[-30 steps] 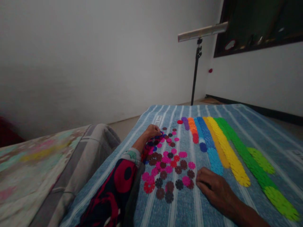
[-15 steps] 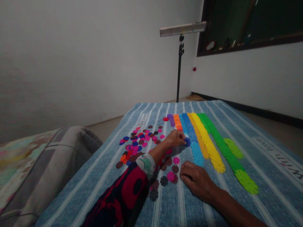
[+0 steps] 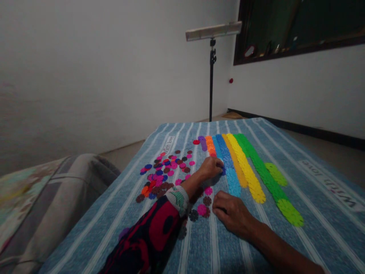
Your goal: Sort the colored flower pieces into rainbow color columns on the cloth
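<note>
My left hand [image 3: 210, 168] reaches to the near end of the blue rows, its fingers pinched on a dark blue notched disc [image 3: 223, 171] that they partly cover. Beside it run overlapping rows of discs: a light blue row [image 3: 234, 184], a blue row [image 3: 225, 150], an orange row [image 3: 209, 144] and a short purple row [image 3: 202, 143]. My right hand [image 3: 230, 210] rests on the striped cloth nearer to me, its fingers curled closed; whatever they may hold is hidden. Close to its left lie a pink disc [image 3: 202, 209] and a dark grey disc [image 3: 194, 215].
Loose mixed discs [image 3: 162, 173] are scattered left of my left arm. Yellow [image 3: 251, 177] and green rows [image 3: 264, 177] lie to the right on the striped cloth [image 3: 114, 232]. Beyond the far edge stands a lamp on a black pole [image 3: 211, 83]. A grey cover [image 3: 76, 190] is at left.
The whole view has shifted slightly. My left fingers now cover more of the dark blue disc. My right hand stays curled in about the same place on the cloth.
</note>
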`<action>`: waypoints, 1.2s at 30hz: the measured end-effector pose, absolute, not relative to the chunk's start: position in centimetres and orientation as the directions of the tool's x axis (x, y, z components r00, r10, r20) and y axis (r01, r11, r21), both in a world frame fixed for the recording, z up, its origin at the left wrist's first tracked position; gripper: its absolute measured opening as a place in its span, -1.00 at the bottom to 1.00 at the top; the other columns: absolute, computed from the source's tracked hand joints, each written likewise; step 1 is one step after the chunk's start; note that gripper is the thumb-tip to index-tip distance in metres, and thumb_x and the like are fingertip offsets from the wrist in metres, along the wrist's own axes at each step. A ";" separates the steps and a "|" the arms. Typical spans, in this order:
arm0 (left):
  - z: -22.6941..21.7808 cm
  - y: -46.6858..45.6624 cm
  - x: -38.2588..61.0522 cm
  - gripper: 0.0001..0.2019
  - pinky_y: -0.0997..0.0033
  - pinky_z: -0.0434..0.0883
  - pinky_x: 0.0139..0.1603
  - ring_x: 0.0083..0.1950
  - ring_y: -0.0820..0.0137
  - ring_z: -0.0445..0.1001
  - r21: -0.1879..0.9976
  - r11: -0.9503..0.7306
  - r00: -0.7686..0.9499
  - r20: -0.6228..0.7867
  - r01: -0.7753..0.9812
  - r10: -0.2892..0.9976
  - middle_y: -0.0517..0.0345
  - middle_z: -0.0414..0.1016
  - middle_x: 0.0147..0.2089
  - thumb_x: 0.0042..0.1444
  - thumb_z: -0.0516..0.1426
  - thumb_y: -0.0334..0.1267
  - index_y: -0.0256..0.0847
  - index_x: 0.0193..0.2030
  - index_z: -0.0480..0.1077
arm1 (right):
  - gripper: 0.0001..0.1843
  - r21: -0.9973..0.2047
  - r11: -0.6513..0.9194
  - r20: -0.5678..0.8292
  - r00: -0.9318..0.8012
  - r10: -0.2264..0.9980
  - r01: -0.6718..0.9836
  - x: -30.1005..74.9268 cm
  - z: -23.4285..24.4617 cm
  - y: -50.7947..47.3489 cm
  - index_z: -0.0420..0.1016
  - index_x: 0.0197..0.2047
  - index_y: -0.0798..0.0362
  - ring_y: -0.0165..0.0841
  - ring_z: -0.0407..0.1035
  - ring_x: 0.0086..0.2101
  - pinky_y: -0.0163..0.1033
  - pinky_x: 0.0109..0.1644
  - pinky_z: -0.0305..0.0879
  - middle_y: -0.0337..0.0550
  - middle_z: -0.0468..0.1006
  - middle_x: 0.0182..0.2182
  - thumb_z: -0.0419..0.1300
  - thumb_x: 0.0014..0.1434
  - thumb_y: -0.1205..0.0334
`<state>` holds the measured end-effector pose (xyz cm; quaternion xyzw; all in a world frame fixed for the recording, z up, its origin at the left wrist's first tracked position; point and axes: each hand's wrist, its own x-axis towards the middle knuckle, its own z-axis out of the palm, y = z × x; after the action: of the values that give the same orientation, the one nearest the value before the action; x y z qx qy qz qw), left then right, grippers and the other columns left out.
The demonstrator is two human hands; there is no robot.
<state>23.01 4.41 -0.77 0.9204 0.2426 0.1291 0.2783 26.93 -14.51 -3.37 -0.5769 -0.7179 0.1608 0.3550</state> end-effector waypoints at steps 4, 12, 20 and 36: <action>-0.9 4.4 22.3 -0.76 0.48 0.35 -0.19 -0.24 0.39 0.48 0.551 -0.725 0.823 0.115 0.413 0.557 0.07 0.60 -0.27 -0.06 0.20 -0.46 -0.34 -0.21 0.60 | -0.78 -0.638 0.277 0.318 -0.081 0.945 0.719 27.0 -3.4 -14.5 0.45 -0.43 0.06 -0.40 0.37 -0.32 -0.32 -0.21 0.25 -0.22 0.43 -0.39 0.09 0.20 0.44; -1.7 3.0 21.5 -0.81 0.53 0.30 -0.34 -0.38 0.46 0.40 0.510 -0.728 0.816 0.085 0.458 0.572 0.17 0.55 -0.38 -0.04 0.19 -0.39 -0.32 -0.26 0.58 | -0.77 -0.624 0.291 0.311 -0.110 0.944 0.725 27.1 -4.0 -14.6 0.44 -0.42 0.04 -0.39 0.37 -0.33 -0.30 -0.22 0.25 -0.22 0.41 -0.38 0.04 0.23 0.39; -1.4 2.9 20.3 -0.79 0.47 0.35 -0.26 -0.30 0.38 0.47 0.415 -0.761 0.802 0.112 0.499 0.587 0.05 0.60 -0.28 0.01 0.14 -0.35 -0.27 -0.25 0.59 | -0.74 -0.645 0.288 0.232 -0.177 0.956 0.708 27.5 -4.9 -15.1 0.45 -0.34 -0.01 -0.35 0.40 -0.29 -0.24 -0.18 0.31 -0.19 0.44 -0.34 -0.02 0.31 0.27; 2.9 14.3 -0.6 -0.79 0.53 0.35 -0.19 -0.03 0.27 0.53 0.094 -0.102 0.102 0.001 0.990 0.995 -0.02 0.61 -0.10 -0.02 0.22 -0.25 -0.18 -0.23 0.60 | -0.71 -0.624 0.294 0.278 -0.146 0.949 0.724 27.5 -5.9 -15.1 0.49 -0.35 -0.02 -0.33 0.43 -0.33 -0.23 -0.22 0.35 -0.18 0.47 -0.37 -0.01 0.31 0.24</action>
<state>-0.61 14.32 2.94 0.7416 0.6691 0.0322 0.0347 27.48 -15.12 -5.88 -0.5680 -0.7365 0.1745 0.3233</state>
